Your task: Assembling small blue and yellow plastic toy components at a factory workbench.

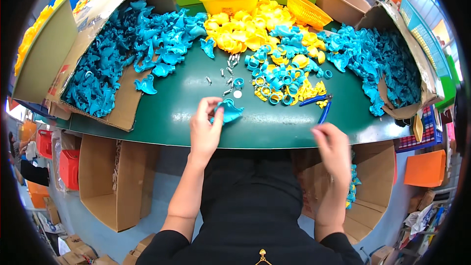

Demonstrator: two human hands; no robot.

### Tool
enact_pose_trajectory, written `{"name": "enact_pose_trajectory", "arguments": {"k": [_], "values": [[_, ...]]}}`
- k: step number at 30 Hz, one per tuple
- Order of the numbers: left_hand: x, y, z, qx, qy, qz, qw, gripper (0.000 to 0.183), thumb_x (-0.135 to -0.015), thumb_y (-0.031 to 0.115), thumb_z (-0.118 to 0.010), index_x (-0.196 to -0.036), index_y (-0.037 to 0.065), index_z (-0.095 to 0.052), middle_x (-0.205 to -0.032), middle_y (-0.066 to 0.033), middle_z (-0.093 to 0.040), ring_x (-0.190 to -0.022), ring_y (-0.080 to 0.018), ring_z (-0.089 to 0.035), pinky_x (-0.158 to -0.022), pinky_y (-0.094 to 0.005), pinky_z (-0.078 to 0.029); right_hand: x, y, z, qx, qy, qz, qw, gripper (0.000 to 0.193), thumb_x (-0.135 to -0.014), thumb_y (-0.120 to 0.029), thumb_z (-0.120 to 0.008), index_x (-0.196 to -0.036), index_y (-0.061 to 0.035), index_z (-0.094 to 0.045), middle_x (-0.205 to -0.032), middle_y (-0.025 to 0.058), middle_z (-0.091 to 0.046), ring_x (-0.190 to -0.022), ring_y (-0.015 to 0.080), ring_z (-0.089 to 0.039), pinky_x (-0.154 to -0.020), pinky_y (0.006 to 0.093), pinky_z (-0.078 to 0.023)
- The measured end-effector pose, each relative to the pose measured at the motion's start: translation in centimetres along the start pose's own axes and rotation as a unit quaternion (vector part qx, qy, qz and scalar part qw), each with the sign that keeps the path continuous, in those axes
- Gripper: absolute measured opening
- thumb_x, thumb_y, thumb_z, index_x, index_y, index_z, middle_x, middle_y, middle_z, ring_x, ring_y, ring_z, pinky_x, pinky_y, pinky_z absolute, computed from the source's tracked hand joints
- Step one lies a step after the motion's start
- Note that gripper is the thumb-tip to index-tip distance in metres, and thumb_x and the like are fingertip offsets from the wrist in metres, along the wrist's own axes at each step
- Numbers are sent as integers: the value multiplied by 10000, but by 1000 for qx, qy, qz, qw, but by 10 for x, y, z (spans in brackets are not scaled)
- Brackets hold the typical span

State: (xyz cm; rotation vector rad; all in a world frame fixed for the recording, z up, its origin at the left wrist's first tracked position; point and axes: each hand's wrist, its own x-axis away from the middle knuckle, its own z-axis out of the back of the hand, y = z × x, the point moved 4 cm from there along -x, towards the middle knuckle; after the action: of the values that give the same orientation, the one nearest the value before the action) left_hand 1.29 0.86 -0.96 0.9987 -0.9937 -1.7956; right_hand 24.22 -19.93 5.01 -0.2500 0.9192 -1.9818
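My left hand (206, 125) pinches a teal curved plastic shell piece (230, 111) just above the front of the green table. Over the table's front edge, my right hand (333, 148) is slightly blurred, its fingers loosely bent and apart, with nothing visible in them. Close beyond it lie blue-handled nippers (321, 104). A small teal ring cup (238, 82) and a silvery disc (237, 94) rest past the left hand. Several small metal cylinders (229, 81) are scattered beside them.
Teal pieces spill from tipped cartons at left (98, 81) and right (400, 81). Yellow pieces (240, 29) heap at the back by a yellow basin (230, 2) holding a phone. Teal rings (282, 78) pile centre-right. Open cartons (115, 181) stand below the table edge.
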Motion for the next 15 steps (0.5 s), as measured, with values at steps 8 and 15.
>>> {"name": "enact_pose_trajectory", "arguments": {"k": [8,15], "values": [[21,24,8,-119,61,-126,983,170,-819,30,-673,-984,32,-632,-1034,-96,-640,-1017,-291,-520,-904,-384,-432,-114,-59,-125,195,91,255,943,70,-797,-141,-738,-850,-102,-762,-925,51,-612,-991,258,-543,-935,430,-408],[25,26,10,-218,19,-228,949,207,-759,37,-725,-953,91,-676,-1029,-23,-669,-1068,-271,-533,-954,-430,-374,-140,-51,-149,379,69,220,896,62,-745,-177,-751,-798,-145,-759,-1005,26,-609,-1111,255,-487,-1040,522,-273]]}}
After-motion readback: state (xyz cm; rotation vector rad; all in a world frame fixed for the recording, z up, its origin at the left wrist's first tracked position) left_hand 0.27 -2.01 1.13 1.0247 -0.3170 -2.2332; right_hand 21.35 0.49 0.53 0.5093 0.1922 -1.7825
